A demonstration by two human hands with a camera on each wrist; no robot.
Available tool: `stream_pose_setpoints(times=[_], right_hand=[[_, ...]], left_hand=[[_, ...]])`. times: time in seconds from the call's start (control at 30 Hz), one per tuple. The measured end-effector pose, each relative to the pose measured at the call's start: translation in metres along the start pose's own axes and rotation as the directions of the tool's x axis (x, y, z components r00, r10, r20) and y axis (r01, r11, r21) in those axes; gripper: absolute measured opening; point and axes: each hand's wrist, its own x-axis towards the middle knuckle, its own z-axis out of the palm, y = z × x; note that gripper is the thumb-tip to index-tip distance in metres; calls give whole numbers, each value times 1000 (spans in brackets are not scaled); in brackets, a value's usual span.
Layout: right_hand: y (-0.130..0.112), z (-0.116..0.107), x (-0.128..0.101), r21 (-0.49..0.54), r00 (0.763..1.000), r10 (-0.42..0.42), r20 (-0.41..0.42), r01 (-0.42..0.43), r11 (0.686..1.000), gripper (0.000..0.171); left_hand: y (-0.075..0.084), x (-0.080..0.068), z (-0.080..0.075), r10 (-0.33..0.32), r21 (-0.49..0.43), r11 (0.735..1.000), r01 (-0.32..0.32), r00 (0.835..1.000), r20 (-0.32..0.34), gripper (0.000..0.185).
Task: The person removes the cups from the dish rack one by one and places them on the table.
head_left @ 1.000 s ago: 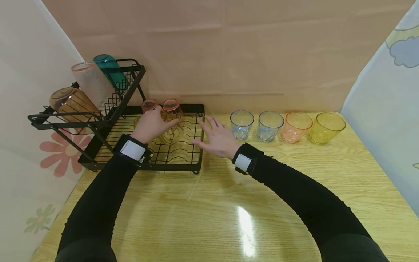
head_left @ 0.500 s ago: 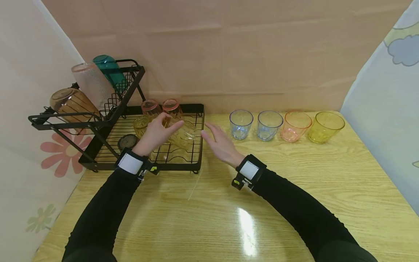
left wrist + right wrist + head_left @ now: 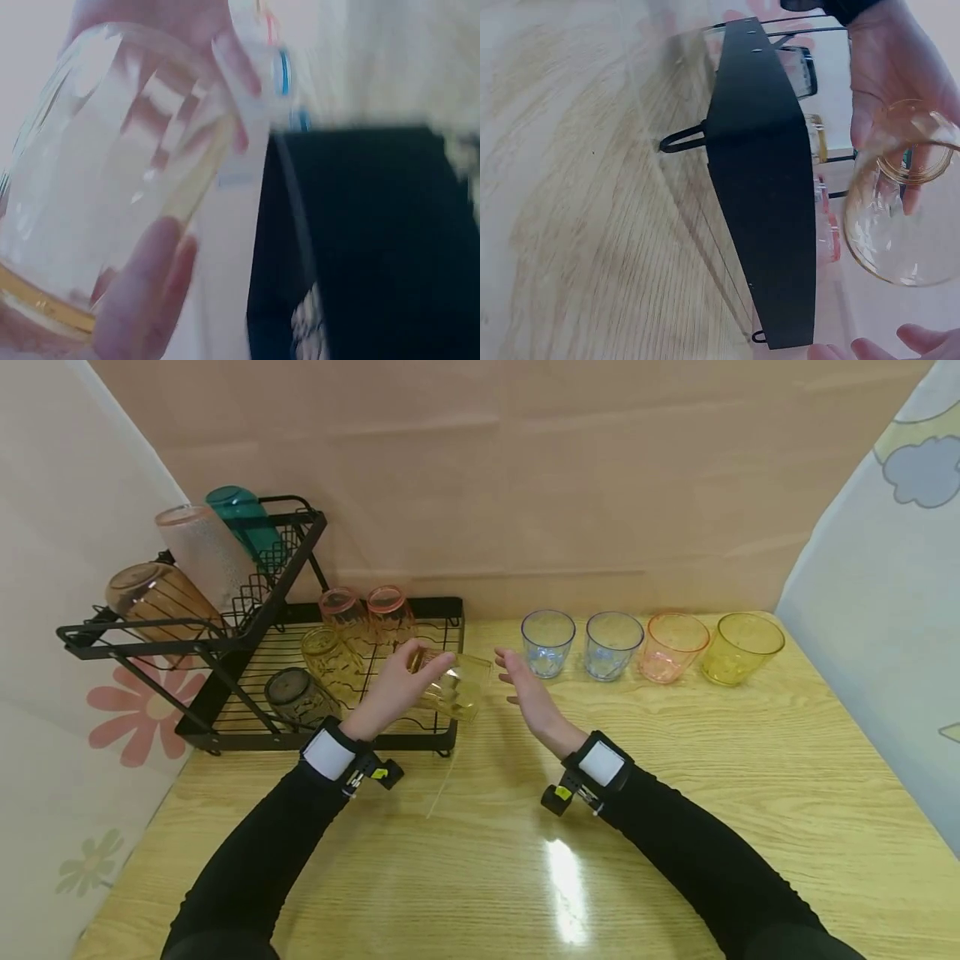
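My left hand (image 3: 399,687) grips a yellow-tinted glass tumbler (image 3: 463,687) by its base end, over the right end of the black dish rack (image 3: 408,742). The tumbler lies on its side in the air, mouth toward the right. In the left wrist view, fingers and thumb curl round the tumbler's faceted wall (image 3: 97,172). My right hand (image 3: 538,706) is held just right of the tumbler's mouth, fingers extended, holding nothing. The right wrist view shows the tumbler's round rim (image 3: 855,247) facing the right hand's fingertips (image 3: 922,339).
On the rack's lower tier stand two upside-down pink tumblers (image 3: 390,614), a yellow one (image 3: 330,656) and a grey one (image 3: 298,695). The upper tier bears a brown glass (image 3: 161,597), a clear one and a teal one. Several upright tumblers (image 3: 611,647) line the table's back right.
The left hand has lifted the yellow tumbler off the rack, tipped it sideways and carried it right. The right hand has shifted slightly right and turned its palm toward the tumbler.
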Motion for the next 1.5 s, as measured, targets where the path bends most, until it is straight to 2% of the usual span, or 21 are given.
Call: stream_pose_setpoints(times=[0.1, 0.23, 0.47, 0.57, 0.67, 0.83, 0.93, 1.03, 1.13, 1.23, 1.37, 1.43, 1.5], right_hand=[[1, -2, -3, 62, 1000, 16, -23, -15, 998, 66], [-1, -6, -8, 157, 997, 55, -51, -46, 987, 70], [-7, -17, -17, 256, 985, 137, -102, -107, 961, 83], [-10, -19, -20, 267, 985, 138, -102, -107, 958, 87], [-12, -21, -20, 273, 985, 121, -126, -83, 958, 91], [-16, -25, -21, 276, 972, 106, -208, -46, 960, 85], [-16, -27, -21, 266, 964, 121, -236, -56, 962, 75], [-14, -29, -21, 251, 951, 142, -275, -72, 965, 63], [-11, -31, -22, 238, 938, 149, -314, -75, 968, 56], [-9, -33, -24, 200, 933, 126, -336, -60, 978, 59], [-7, -40, -27, 85, 942, 51, -331, -24, 996, 61], [-6, -45, -28, 20, 948, 14, -317, -8, 1000, 58], [-5, -50, -30, -34, 959, -7, -283, -3, 999, 56]], left_hand=[[2, -1, 14, 0, -113, 994, -2, 1000, -23, 47], [4, 0, 33, 0, -232, 973, -13, 998, -58, 45], [13, 4, 66, 67, -287, 952, -110, 985, -156, 41], [17, 6, 79, 76, -316, 939, -134, 979, -190, 38], [20, 8, 89, 84, -357, 922, -151, 977, -196, 37], [26, 9, 104, 108, -439, 879, -187, 974, -199, 33], [26, 10, 111, 105, -451, 872, -192, 972, -212, 34], [26, 10, 116, 101, -443, 877, -187, 972, -210, 37], [27, 10, 118, 105, -429, 885, -180, 975, -193, 39], [28, 11, 116, 105, -404, 901, -158, 983, -149, 40], [28, 10, 107, 95, -312, 945, -99, 995, -27, 42], [27, 9, 100, 105, -224, 970, -90, 993, 52, 44], [25, 8, 93, 120, -116, 988, -105, 984, 131, 49]])
